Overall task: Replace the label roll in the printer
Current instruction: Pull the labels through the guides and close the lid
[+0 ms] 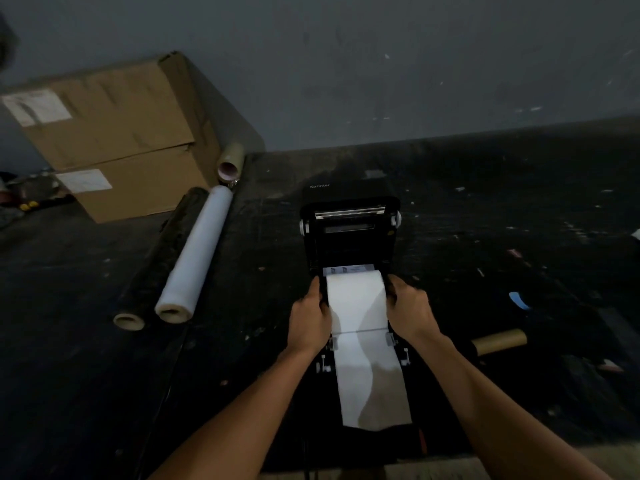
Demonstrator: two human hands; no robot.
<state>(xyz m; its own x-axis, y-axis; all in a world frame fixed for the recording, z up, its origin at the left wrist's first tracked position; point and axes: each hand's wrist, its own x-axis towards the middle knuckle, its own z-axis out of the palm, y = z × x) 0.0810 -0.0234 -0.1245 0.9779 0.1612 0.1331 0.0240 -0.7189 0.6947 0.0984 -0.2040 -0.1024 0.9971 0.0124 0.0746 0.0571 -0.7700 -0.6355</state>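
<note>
A black label printer (349, 233) stands on the dark table with its lid tipped open toward the wall. A white label roll (356, 299) sits in its bay, and a strip of labels runs from it toward me over the front of the printer. My left hand (310, 317) grips the roll's left end and my right hand (412, 310) grips its right end, thumbs on top. The roll's side holders are hidden behind my fingers.
Left of the printer lie a white film roll (194, 258) and a dark roll (159, 261) side by side. Two stacked cardboard boxes (114, 140) stand at the back left. A cardboard core (500, 341) lies at the right, and a blue scrap (519, 301) beyond it.
</note>
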